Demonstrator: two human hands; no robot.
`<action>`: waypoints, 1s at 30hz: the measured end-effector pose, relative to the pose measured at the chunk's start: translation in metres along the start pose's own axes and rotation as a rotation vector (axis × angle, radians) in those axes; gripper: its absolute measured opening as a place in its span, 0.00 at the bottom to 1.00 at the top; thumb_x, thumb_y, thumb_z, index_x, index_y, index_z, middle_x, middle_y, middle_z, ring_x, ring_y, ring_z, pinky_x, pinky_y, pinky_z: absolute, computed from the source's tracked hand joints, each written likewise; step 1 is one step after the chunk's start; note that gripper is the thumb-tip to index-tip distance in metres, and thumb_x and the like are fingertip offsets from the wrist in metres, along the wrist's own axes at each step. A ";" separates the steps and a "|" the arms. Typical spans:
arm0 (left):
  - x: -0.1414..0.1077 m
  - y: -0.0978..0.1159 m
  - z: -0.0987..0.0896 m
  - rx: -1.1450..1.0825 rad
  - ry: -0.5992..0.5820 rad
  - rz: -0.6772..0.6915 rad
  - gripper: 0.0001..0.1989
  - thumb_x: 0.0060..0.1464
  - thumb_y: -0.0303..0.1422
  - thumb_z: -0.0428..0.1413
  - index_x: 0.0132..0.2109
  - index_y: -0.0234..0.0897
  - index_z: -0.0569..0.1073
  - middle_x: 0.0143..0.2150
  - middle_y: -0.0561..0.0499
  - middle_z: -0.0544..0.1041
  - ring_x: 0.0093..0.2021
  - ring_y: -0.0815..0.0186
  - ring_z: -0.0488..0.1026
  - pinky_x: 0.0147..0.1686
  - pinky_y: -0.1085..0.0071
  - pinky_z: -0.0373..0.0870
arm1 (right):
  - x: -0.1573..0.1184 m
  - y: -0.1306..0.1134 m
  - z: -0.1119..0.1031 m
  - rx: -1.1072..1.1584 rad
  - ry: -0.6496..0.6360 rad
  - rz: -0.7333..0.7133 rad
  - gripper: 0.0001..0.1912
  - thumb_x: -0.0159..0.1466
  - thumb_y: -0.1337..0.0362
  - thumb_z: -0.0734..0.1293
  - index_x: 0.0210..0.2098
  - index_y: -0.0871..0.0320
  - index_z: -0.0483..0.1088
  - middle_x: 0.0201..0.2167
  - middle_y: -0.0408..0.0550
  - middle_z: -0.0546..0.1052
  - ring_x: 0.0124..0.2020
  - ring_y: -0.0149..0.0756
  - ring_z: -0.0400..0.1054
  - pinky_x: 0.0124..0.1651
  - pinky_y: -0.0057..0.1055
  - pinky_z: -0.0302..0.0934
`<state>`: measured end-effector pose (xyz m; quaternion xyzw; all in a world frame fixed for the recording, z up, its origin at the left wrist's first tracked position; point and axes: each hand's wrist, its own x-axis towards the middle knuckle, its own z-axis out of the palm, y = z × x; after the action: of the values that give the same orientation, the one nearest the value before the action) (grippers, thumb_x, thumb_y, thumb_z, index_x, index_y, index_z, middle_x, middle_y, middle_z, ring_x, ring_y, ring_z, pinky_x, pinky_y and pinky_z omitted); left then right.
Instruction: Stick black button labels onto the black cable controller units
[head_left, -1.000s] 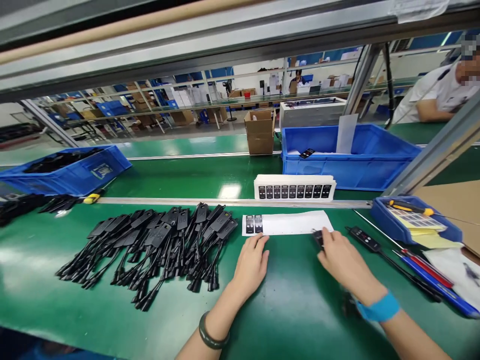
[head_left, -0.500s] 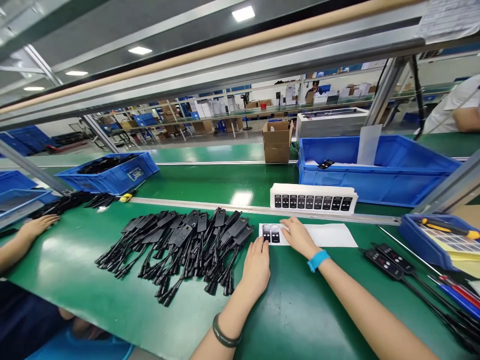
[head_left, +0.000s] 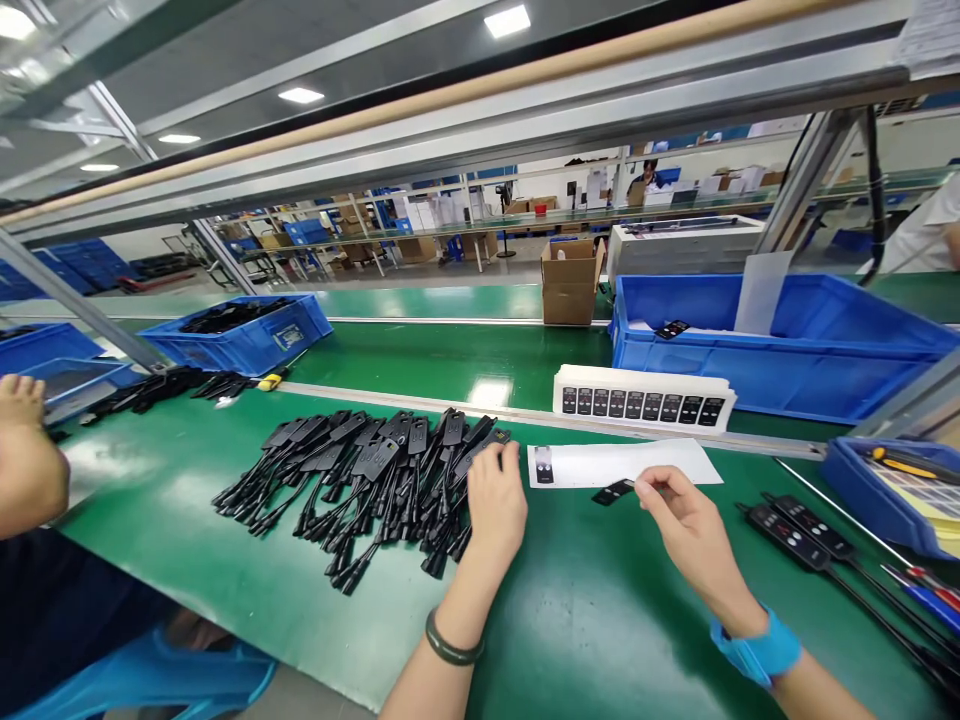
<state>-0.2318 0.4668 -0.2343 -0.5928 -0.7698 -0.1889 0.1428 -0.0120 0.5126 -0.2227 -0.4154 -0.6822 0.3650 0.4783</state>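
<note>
My right hand (head_left: 686, 530), wearing a blue wristband, pinches a black sticker label (head_left: 613, 491) by its right end. The label is tilted just above the front edge of a white backing strip (head_left: 600, 465). One black label (head_left: 544, 466) stays on the strip's left end. My left hand (head_left: 498, 500), with a dark bangle, has its fingers curled on a black controller box (head_left: 491, 438) at the right end of a pile; its fingertips are partly hidden. The pile of black cabled controllers (head_left: 375, 460) spreads over the green bench to its left.
A stack of label sheets (head_left: 645, 400) leans behind the strip. Two labelled controllers (head_left: 787, 535) and pens lie at right by a small blue tray (head_left: 885, 500). Blue bins (head_left: 780, 360) stand behind. Another person's hand (head_left: 30, 460) is at far left.
My right hand has lifted one label off the strip and moved right and nearer with it. My left hand has left the strip for the controller pile. The other person's arm has risen.
</note>
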 end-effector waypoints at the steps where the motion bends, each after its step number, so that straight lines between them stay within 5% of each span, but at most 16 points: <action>1: 0.004 -0.006 -0.003 0.018 0.041 -0.080 0.17 0.58 0.24 0.46 0.54 0.29 0.64 0.50 0.35 0.68 0.48 0.51 0.66 0.44 0.56 0.67 | -0.007 -0.001 -0.004 0.018 0.004 0.028 0.10 0.63 0.54 0.63 0.31 0.54 0.64 0.27 0.41 0.67 0.29 0.33 0.63 0.32 0.28 0.59; 4: 0.011 -0.023 -0.007 0.043 0.096 -0.217 0.16 0.57 0.29 0.50 0.51 0.25 0.65 0.44 0.35 0.69 0.44 0.48 0.67 0.40 0.53 0.67 | -0.021 0.001 -0.007 0.065 0.030 0.068 0.11 0.62 0.53 0.64 0.31 0.54 0.62 0.26 0.40 0.65 0.27 0.32 0.62 0.30 0.27 0.59; 8: 0.010 -0.032 -0.009 0.005 0.109 -0.189 0.17 0.57 0.30 0.51 0.52 0.26 0.64 0.41 0.39 0.70 0.42 0.52 0.69 0.40 0.57 0.69 | -0.028 0.006 -0.002 0.096 0.028 0.100 0.11 0.62 0.53 0.64 0.32 0.54 0.63 0.26 0.41 0.65 0.26 0.32 0.61 0.29 0.28 0.59; 13: 0.004 -0.025 -0.024 -0.331 0.495 -0.097 0.23 0.59 0.36 0.51 0.58 0.31 0.61 0.46 0.39 0.64 0.45 0.58 0.68 0.40 0.64 0.70 | -0.029 0.009 -0.001 0.174 0.033 0.139 0.11 0.63 0.53 0.64 0.35 0.53 0.62 0.27 0.41 0.66 0.27 0.33 0.62 0.30 0.29 0.60; 15: 0.001 -0.016 -0.030 -0.556 0.537 -0.110 0.23 0.57 0.36 0.53 0.57 0.34 0.62 0.47 0.40 0.64 0.46 0.59 0.68 0.40 0.65 0.70 | -0.030 0.009 -0.003 0.185 0.027 0.147 0.11 0.64 0.53 0.62 0.35 0.53 0.62 0.26 0.40 0.65 0.27 0.32 0.62 0.31 0.30 0.59; 17: -0.004 -0.004 -0.035 -0.897 0.362 -0.195 0.22 0.56 0.37 0.54 0.56 0.37 0.61 0.47 0.43 0.67 0.42 0.63 0.70 0.36 0.69 0.70 | -0.030 0.009 -0.004 0.200 0.016 0.157 0.11 0.65 0.52 0.61 0.35 0.53 0.62 0.25 0.39 0.64 0.26 0.32 0.61 0.31 0.30 0.57; 20: -0.016 0.019 -0.034 -1.446 -0.144 -0.389 0.22 0.53 0.37 0.58 0.52 0.38 0.61 0.39 0.50 0.72 0.26 0.73 0.66 0.23 0.77 0.64 | -0.030 0.009 -0.005 0.237 -0.007 0.178 0.11 0.66 0.52 0.60 0.35 0.53 0.62 0.24 0.38 0.62 0.24 0.30 0.59 0.29 0.29 0.55; 23: -0.032 0.042 -0.027 -1.773 -0.546 -0.555 0.22 0.49 0.37 0.61 0.47 0.35 0.62 0.37 0.50 0.74 0.24 0.76 0.66 0.25 0.77 0.67 | -0.030 0.008 -0.005 0.265 -0.022 0.188 0.11 0.66 0.53 0.61 0.34 0.53 0.62 0.24 0.38 0.61 0.22 0.28 0.57 0.26 0.28 0.54; 30: -0.054 0.065 -0.020 -1.858 -0.879 -0.544 0.25 0.46 0.34 0.63 0.48 0.35 0.61 0.36 0.47 0.77 0.34 0.63 0.77 0.40 0.63 0.72 | -0.030 -0.006 -0.006 0.187 -0.053 0.173 0.11 0.62 0.55 0.65 0.31 0.55 0.65 0.23 0.39 0.64 0.20 0.28 0.57 0.23 0.26 0.56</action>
<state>-0.1548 0.4258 -0.2332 -0.2932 -0.4140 -0.4973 -0.7037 -0.0015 0.4836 -0.2258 -0.4167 -0.6193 0.4777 0.4634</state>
